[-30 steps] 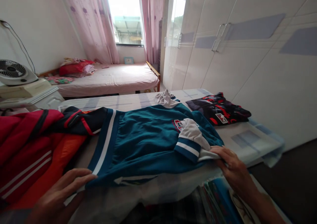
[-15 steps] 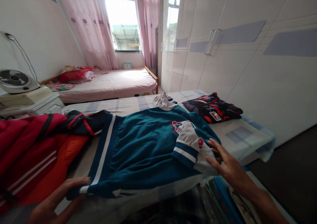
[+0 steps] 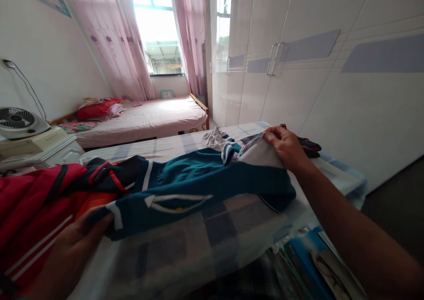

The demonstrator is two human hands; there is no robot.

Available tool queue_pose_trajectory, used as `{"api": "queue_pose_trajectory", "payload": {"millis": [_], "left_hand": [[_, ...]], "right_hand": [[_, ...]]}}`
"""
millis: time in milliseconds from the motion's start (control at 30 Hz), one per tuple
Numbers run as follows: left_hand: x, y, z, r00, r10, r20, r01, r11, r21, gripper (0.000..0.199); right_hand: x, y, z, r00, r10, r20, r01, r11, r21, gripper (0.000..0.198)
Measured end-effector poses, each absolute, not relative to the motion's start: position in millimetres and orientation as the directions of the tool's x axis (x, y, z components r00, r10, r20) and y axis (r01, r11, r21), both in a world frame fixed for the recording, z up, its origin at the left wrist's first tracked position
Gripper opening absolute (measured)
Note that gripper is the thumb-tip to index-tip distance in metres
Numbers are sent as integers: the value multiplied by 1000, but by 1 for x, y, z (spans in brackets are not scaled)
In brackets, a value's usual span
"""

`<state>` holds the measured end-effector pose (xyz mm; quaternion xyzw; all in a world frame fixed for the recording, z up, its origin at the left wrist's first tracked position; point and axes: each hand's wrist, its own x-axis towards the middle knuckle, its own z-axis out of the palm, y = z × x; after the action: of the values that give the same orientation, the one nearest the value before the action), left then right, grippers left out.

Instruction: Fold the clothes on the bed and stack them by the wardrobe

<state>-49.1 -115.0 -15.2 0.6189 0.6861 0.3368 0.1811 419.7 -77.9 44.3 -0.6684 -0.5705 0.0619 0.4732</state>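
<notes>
A teal jacket (image 3: 212, 180) with grey sleeves and white-striped navy bands lies partly lifted over the bed. Its near side is raised, showing a white-edged pocket slit. My left hand (image 3: 82, 238) is closed on the striped hem at the lower left. Higher up on the right, my right hand (image 3: 285, 147) pinches the grey sleeve part near the shoulder. The other grey sleeve rests bunched on the far side of the sheet. Behind my right hand, a folded black and red garment (image 3: 309, 147) is mostly covered from view.
A red and orange jacket (image 3: 36, 203) lies at the left on the checked bedsheet (image 3: 185, 242). Below the bed's near edge are books or folders (image 3: 304, 256). A white wardrobe (image 3: 331, 96) lines the right; a fan (image 3: 20, 121) stands at left.
Both hands have taken hold of the teal jacket. Its near side has been lifted and folded away from me; my right hand has moved up and left with the grey sleeve.
</notes>
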Motion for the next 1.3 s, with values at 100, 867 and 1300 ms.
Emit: {"api": "queue_pose_trajectory", "payload": {"millis": [100,867,1300], "left_hand": [[-32,-91,-8,-256,967,-13,541,154,827,57],[-44,-112,-40,-48,998,-42,673,63,737,55],[-49,-110,-73,-60,970,237,850,-75,521,37]], "right_hand": [[422,-46,36,348,817,460,767,33,-641,43],[476,-161,-44,193,979,59,728,-102,-678,39],[459,-127,-51,226,970,90,917,-181,-357,30]]}}
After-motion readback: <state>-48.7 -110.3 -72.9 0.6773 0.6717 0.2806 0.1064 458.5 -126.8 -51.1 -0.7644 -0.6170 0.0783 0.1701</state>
